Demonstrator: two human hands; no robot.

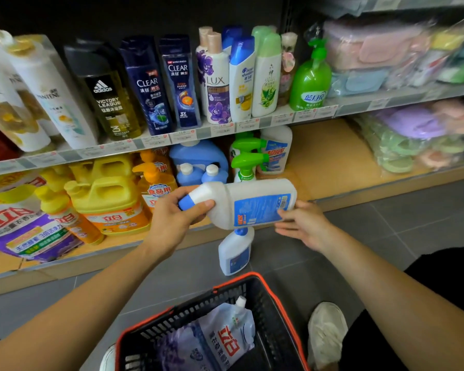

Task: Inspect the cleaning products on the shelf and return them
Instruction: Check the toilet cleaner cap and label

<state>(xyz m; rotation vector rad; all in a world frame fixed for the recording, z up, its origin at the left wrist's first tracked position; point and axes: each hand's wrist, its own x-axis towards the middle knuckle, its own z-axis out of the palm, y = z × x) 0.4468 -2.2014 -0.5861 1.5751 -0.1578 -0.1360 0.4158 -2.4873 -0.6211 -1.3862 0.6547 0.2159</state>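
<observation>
White bottle sideways, neck in left hand's curled grip; right hand spread, perhaps against its base.

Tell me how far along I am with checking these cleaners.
Done: nothing I can confirm. In hand: a white blue-capped bottle, held sideways, label up; left hand grips its neck, right hand touches its base. Left: return it to the lower shelf, along with the matching bottle standing on the floor.

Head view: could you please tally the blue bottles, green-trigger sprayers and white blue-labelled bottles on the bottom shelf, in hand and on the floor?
Blue bottles: 3 (one large, two small)
Green-trigger sprayers: 2
White blue-labelled bottles: 3 (held bottle, floor bottle, shelf bottle)
Total: 8
</observation>
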